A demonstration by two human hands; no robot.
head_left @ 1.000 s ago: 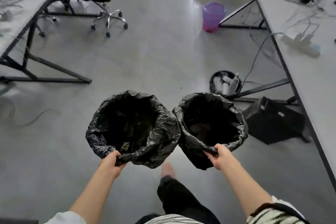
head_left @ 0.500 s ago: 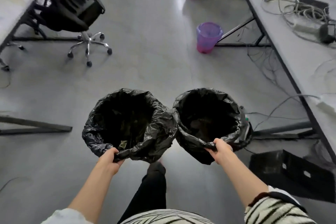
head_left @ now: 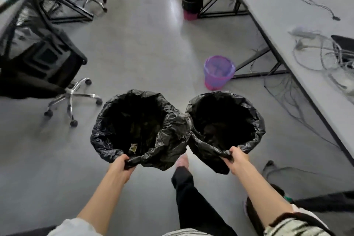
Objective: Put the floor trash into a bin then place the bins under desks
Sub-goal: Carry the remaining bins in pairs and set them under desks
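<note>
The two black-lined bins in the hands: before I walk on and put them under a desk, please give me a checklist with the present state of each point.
1. Left hand grips the near rim of the left bin: ok.
2. Right hand grips the near rim of the right bin: ok.
3. Both bins upright, openings facing up: ok.
4. Floor straight ahead free of obstacles: ok; the purple bin stands ahead to the right.
5. Loose cables on the floor near the right foot: not ok, trip risk.
6. Free room under the right desk: cannot tell.
</note>
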